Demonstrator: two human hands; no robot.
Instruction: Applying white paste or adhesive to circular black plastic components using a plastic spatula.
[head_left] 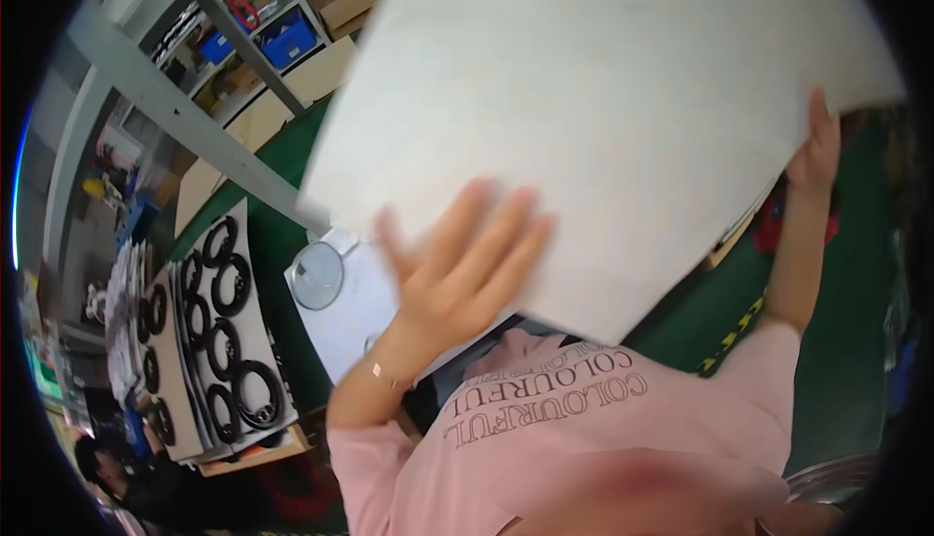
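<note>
A large white sheet (593, 79), stiff like board, is tilted up in front of me and fills much of the upper view. My right hand (818, 155) grips its right edge, one finger or thumb pointing up along it. My left hand (467, 278) is blurred, its fingers spread over the sheet's lower left part; whether it touches the surface I cannot tell. Left of that hand, a round clear disc with a rim (318, 275) rests on white paper (336, 337). Other layers show under the sheet's lower right edge.
Boards with several black rings (257, 395) stand on the left above a wooden edge (255, 453). A grey metal post (185, 113) crosses the green table (292, 152). Shelves with blue bins (289, 42) stand behind. Another person (146, 487) is at lower left. A round metal stool (832, 478) is at lower right.
</note>
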